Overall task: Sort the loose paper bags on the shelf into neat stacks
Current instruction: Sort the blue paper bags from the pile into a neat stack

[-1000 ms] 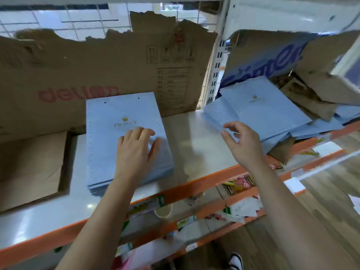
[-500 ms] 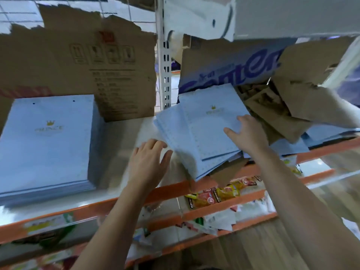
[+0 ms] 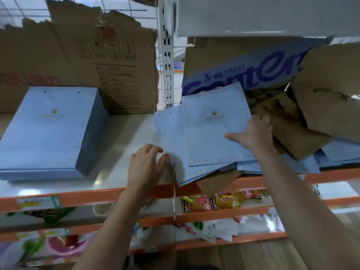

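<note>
Right of the upright post (image 3: 167, 75): loose blue bags (image 3: 175, 145) lie fanned and skewed on the shelf (image 3: 124, 137). Their near corners jut over its orange front edge, and brown bags (image 3: 300, 137) are mixed in under and behind them.
Top bag (image 3: 212, 137): face up with the crown print readable. Its long axis runs from the front edge toward the back of the shelf, slightly askew.
Neat stack (image 3: 44, 133): squared up toward the shelf's left end, well apart from the loose bags, with bare shelf between.
Right hand (image 3: 253, 133): at the top bag's right edge, thumb flat across its face and fingers curled round the edge, gripping it.
Left hand (image 3: 145, 164): at the left edge of the lower bags, near the front edge. Its fingers (image 3: 155, 149) are loosely curled with the tips touching paper; I cannot tell whether they pinch it.
Key relation: the neat stack lies to the left of both hands, and the left hand is nearer to it. The top bag's long axis roughly matches the stack's, so a sideways carry with a small turn should do.
Arms: both forearms reach forward and up over the front edge.
</note>
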`<action>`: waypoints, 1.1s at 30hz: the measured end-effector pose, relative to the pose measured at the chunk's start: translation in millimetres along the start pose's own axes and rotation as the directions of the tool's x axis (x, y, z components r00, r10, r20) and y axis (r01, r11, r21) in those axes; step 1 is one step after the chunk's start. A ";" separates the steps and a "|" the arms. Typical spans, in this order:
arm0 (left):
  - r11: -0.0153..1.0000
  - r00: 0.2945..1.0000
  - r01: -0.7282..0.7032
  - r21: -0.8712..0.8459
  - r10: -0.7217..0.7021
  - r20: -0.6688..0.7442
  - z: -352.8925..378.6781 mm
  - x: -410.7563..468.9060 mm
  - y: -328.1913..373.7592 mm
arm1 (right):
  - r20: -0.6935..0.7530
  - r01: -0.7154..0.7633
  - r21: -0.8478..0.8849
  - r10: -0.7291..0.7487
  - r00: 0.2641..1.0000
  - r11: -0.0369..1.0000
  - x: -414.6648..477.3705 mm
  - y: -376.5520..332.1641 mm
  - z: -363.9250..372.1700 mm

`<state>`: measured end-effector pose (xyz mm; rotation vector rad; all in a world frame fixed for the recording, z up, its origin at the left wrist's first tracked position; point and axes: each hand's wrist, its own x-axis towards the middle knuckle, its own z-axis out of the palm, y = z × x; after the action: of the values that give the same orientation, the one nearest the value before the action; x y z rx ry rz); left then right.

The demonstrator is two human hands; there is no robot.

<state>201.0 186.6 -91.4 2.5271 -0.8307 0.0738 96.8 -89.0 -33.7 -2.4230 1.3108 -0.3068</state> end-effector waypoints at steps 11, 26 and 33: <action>0.996 0.998 0.057 -0.067 -0.058 -0.006 11.7 18.2 11.1 | -0.115 0.093 0.427 -0.049 0.992 0.899 -6.4 42.2 -16.2; 0.810 0.943 0.334 -0.482 -0.297 0.153 17.1 38.3 28.1 | -0.115 0.016 0.534 0.054 0.992 0.845 -7.7 75.6 -0.1; 0.552 0.929 0.241 -0.798 -0.368 0.026 -1.5 41.4 26.3 | -0.136 0.080 0.636 0.010 0.991 0.768 -13.0 59.9 -1.1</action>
<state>219.8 146.2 -71.0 1.7223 -0.2299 -0.1928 43.9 -108.3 -57.8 -1.8563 0.9846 -0.7981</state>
